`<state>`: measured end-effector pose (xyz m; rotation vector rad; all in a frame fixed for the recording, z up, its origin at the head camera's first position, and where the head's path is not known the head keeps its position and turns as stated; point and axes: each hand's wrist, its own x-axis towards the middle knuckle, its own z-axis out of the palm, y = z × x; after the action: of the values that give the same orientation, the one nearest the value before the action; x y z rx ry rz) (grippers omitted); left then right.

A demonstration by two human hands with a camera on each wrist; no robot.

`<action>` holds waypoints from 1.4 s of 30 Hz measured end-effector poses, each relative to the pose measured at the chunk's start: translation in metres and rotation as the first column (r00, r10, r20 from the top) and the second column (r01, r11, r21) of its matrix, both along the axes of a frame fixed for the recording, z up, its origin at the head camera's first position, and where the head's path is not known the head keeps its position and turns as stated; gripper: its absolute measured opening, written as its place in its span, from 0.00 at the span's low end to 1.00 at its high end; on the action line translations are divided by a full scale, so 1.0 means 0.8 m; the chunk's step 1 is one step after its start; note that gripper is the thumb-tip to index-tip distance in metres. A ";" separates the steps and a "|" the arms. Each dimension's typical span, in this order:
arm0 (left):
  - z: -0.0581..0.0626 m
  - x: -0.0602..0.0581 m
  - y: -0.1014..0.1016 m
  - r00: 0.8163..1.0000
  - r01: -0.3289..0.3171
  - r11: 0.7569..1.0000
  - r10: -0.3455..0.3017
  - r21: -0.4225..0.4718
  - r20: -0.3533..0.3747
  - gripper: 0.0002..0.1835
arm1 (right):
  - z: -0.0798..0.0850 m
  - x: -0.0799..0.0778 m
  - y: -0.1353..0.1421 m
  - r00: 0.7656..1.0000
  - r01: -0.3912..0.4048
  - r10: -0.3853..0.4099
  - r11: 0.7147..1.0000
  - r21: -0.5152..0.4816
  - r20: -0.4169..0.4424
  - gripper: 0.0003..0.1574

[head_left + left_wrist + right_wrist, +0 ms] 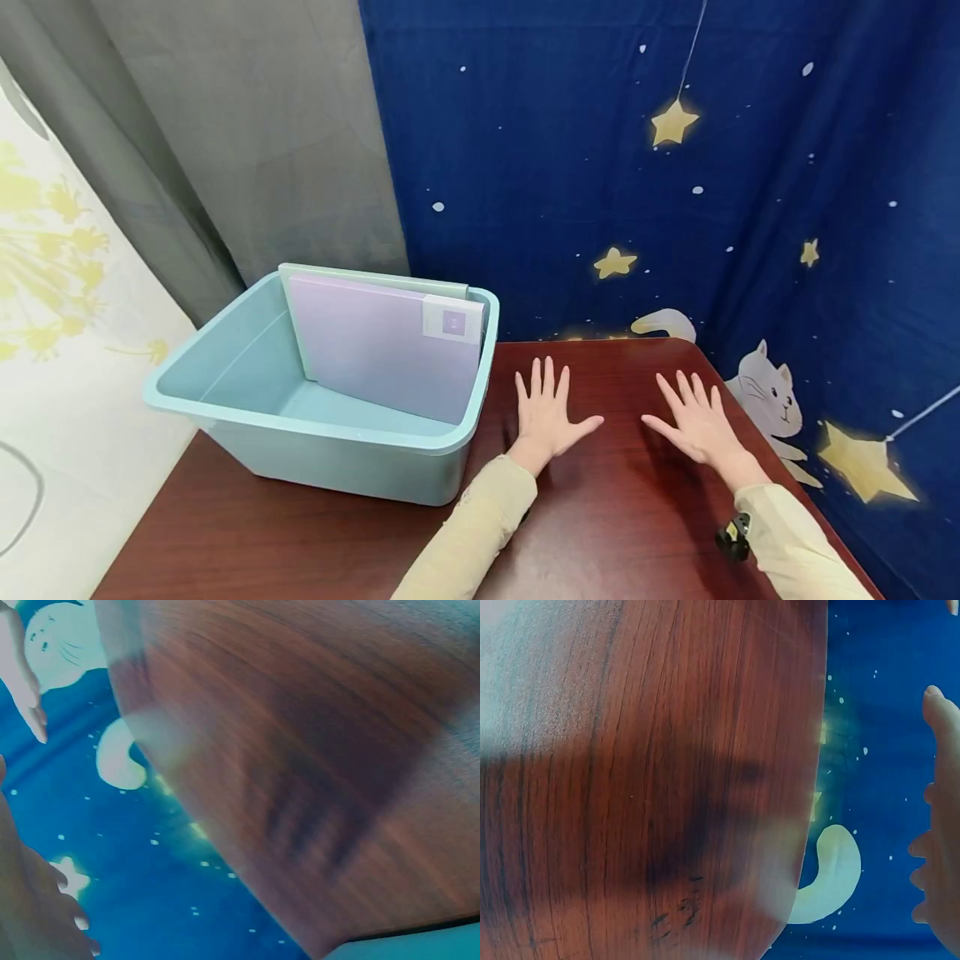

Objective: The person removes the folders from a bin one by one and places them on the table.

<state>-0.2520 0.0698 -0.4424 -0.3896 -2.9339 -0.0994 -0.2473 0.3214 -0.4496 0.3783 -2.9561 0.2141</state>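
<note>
Fingers of left hand (546, 414) and right hand (696, 419) lie spread flat on the table (615, 517) (holding nothing), teal bin (315, 433) just left of them, folders (382, 350) inside

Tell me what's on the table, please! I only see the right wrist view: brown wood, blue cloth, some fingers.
Observer: A light blue plastic tub stands on the dark red-brown wooden table, left of both hands.
Operator: Anything inside it?
Observer: Yes, a flat lilac board leans against the tub's far wall.
Operator: Are the hands holding something?
Observer: No. The left hand and the right hand lie flat on the wood, fingers spread, holding nothing.
</note>
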 end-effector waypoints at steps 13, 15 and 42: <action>0.048 0.017 0.006 0.990 0.041 0.997 -0.050 -0.071 -0.128 0.52 | 0.003 -0.006 -0.005 1.000 -0.019 0.019 1.000 0.003 -0.016 0.50; 0.056 0.020 0.006 0.988 0.036 0.996 -0.048 -0.083 -0.147 0.52 | 0.003 -0.007 -0.005 1.000 -0.022 0.022 1.000 -0.002 -0.015 0.50; 0.147 0.052 -0.015 0.996 -0.046 0.998 0.043 -0.045 -0.074 0.54 | 0.009 -0.011 -0.008 1.000 -0.024 0.023 1.000 -0.015 -0.011 0.50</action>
<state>-0.2102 0.0580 -0.3248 -0.3272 -2.8750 -0.0097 -0.2561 0.3153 -0.4422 0.4111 -2.9393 0.2361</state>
